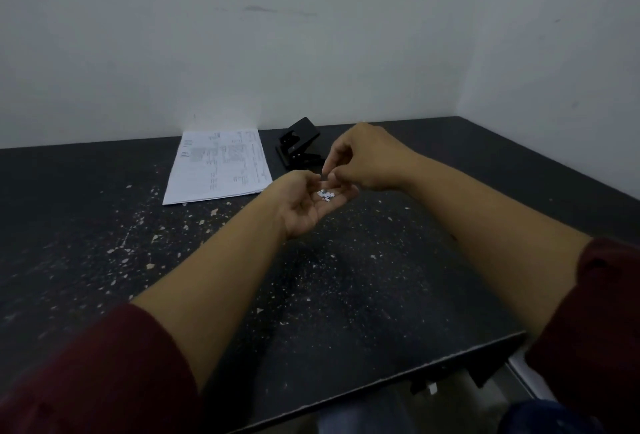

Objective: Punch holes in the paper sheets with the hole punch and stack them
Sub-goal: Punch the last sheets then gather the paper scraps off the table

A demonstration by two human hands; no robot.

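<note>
Paper sheets (218, 167): one flat stack of printed pages, lying on the far part of the dark speckled table (104, 225), its far edge at the foot of the wall (311, 35). Edges look roughly aligned; whether the sheets carry holes cannot be told at this size.

Hole punch (299, 148): black, on the table just right of the stack, apart from it, handle raised at a tilt. No hand touches it.

Left hand (308, 201): palm up above the table centre, nearer than the punch, fingers loosely curled into a shallow cup. A small heap of white paper dots (325, 195) lies on the palm near the finger bases.

Right hand (363, 160): directly over the left palm, back of the hand up, thumb and forefinger pinched narrow with tips pointing down at the dots. Whether a dot sits between the fingertips cannot be told; the tips are too small and dim. The other fingers are folded in.

Both forearms are bare, with dark red sleeves (104, 374) pushed up toward the elbows.

Table surface: scattered pale flecks and chips, densest left of centre.
</note>
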